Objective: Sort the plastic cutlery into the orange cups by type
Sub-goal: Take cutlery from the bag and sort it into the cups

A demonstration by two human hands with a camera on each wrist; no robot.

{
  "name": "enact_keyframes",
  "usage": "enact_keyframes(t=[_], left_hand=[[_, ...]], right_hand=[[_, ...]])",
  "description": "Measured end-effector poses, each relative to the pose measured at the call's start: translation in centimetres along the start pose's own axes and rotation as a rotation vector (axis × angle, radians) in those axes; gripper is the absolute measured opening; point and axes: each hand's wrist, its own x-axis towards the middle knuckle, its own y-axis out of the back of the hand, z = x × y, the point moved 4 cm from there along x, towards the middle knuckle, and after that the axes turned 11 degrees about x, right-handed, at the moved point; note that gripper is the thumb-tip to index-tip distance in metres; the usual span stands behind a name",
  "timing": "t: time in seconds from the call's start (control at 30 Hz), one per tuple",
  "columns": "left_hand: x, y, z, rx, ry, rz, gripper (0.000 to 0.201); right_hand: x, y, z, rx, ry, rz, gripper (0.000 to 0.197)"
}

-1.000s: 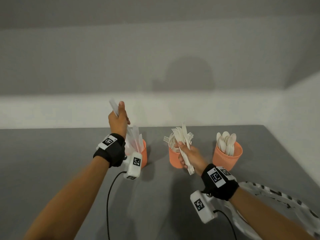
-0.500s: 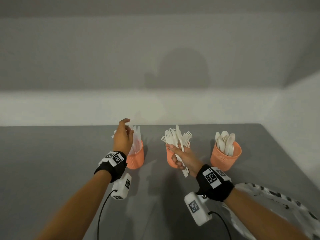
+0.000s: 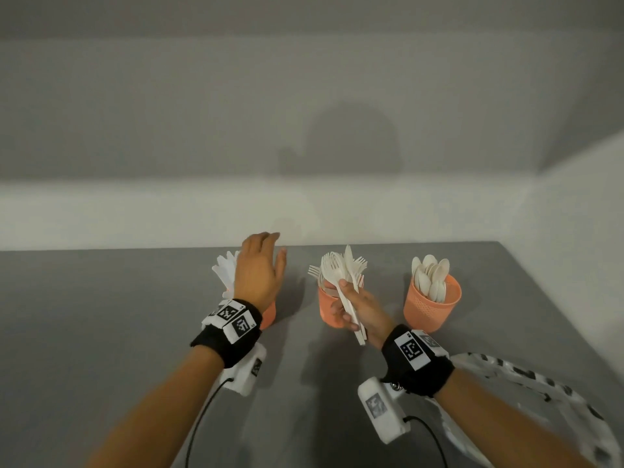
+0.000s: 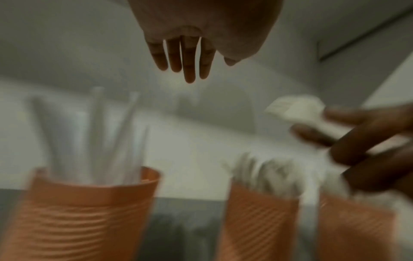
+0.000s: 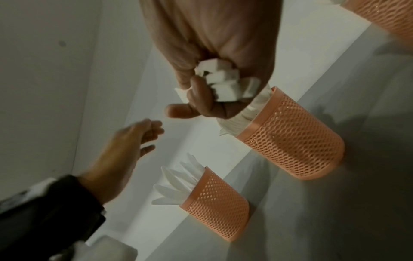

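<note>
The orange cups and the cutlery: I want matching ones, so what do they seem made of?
Orange cups: likely matte moulded plastic, going by the open mesh wall and solid rim. Cutlery held by the right hand: thin, off-white, dull finish, probably plastic.

Matt mesh-textured plastic cups (image 5: 290, 146), smooth white plastic cutlery (image 3: 347, 298).

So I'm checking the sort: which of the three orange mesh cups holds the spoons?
The rightmost orange mesh cup, holding white plastic spoons with rounded bowls; the middle one holds forks, the left one knives.
</note>
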Motion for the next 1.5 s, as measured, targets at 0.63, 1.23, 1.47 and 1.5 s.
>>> enact_keyframes(t=[0.63,1.23,1.47,1.5], left_hand=[[-5.1,-5.4,10.2,-0.963,0.564,-0.584,0.031],[-5.7,-5.5,11.2,-1.071,0.664,-0.405,0.047],[-6.6,-6.5,13.6,-1.066,0.64,-0.444,0.023],[-6.6,-6.6,13.6,-1.038,0.631,-0.43,0.022]], right_hand=[[-4.3,1.4,-1.4,-0.038,-0.02,0.012,0.037],[-5.5,5.0,-2.4,-0.247,0.146,0.249,0.038],[-6.2,4.3,-2.5,-0.344,0.179,0.173,0.04],[-6.3,4.4,-2.4,-0.36,0.173,0.162,0.04]])
